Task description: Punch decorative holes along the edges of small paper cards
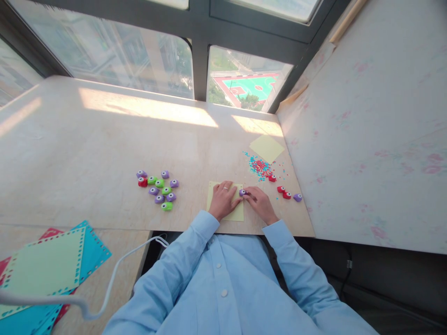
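Blue shirt foremost, the purple punch sits between both hands.

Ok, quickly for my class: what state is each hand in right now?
Left hand: open, resting on the yellow paper.
Right hand: closed, holding the purple punch at the paper's right edge.

The right hand holds a purple punch.
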A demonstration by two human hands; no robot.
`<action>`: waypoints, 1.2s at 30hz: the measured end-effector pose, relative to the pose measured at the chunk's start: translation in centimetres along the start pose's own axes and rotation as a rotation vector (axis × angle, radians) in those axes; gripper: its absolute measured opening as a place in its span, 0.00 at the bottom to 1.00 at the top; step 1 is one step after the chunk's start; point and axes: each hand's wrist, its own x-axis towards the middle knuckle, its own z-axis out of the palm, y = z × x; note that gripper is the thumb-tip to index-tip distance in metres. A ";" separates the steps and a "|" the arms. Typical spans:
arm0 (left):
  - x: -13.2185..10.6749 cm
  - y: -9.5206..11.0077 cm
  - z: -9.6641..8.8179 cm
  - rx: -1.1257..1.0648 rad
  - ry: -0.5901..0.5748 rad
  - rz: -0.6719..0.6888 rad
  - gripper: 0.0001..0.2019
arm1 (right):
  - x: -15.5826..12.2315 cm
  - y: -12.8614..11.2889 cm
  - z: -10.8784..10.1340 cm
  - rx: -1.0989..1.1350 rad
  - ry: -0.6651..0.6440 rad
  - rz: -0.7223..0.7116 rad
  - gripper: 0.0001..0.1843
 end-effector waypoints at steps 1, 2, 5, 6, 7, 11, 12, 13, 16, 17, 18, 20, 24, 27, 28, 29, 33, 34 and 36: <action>0.0 0.0 0.0 -0.006 0.002 0.005 0.20 | -0.2 0.0 0.0 0.003 -0.001 0.001 0.12; 0.0 0.0 0.0 -0.013 0.004 0.010 0.20 | -0.4 0.0 -0.1 0.005 0.000 0.001 0.12; -0.1 -0.1 0.0 -0.038 0.005 0.021 0.21 | -0.7 0.1 0.0 0.000 0.019 -0.002 0.13; -0.2 -0.1 0.0 -0.046 0.003 0.022 0.21 | -0.8 0.2 0.1 -0.005 0.030 -0.002 0.13; -0.2 -0.2 0.0 -0.053 0.002 0.024 0.20 | -0.7 0.2 0.2 -0.010 0.040 0.001 0.13; -0.2 -0.3 -0.1 -0.065 -0.013 0.026 0.21 | -0.2 0.4 0.7 -0.023 0.081 0.020 0.12; -0.2 -0.3 -0.1 -0.065 -0.017 0.025 0.21 | -0.1 0.4 0.9 -0.027 0.091 0.024 0.12; -0.1 -0.3 -0.1 -0.066 -0.021 0.022 0.22 | 0.1 0.4 1.0 -0.031 0.103 0.028 0.12; -0.1 -0.3 -0.2 -0.069 -0.026 0.014 0.22 | 0.4 0.5 1.3 -0.039 0.131 0.049 0.13; -0.1 -0.2 -0.2 -0.072 -0.024 0.012 0.22 | 0.4 0.6 1.3 -0.039 0.133 0.056 0.13; -0.1 -0.2 -0.2 -0.076 -0.023 0.010 0.22 | 0.4 0.6 1.3 -0.036 0.132 0.064 0.13; -0.1 -0.2 -0.2 -0.080 -0.025 0.007 0.21 | 0.2 0.6 1.3 -0.021 0.123 0.070 0.13; -0.1 -0.1 -0.3 -0.082 -0.034 0.000 0.21 | -0.6 0.3 1.1 0.000 0.106 0.066 0.13; 0.0 -0.1 -0.4 -0.098 -0.024 -0.001 0.21 | -1.1 0.0 1.2 -0.002 0.122 0.075 0.14; 0.0 -0.1 -0.5 -0.103 -0.022 -0.003 0.20 | -1.2 0.0 1.2 -0.004 0.137 0.081 0.14; 0.0 -0.1 -0.5 -0.106 -0.023 -0.004 0.20 | -1.3 0.0 1.4 -0.007 0.155 0.087 0.14; 0.1 0.0 -0.6 -0.114 -0.026 -0.010 0.20 | -1.4 0.2 1.8 -0.011 0.223 0.080 0.13; 0.1 0.0 -0.6 -0.115 -0.025 -0.010 0.20 | -1.4 0.3 1.9 -0.009 0.230 0.075 0.13; 0.2 0.0 -0.7 -0.119 -0.023 -0.011 0.20 | -1.3 0.4 1.9 -0.004 0.233 0.069 0.12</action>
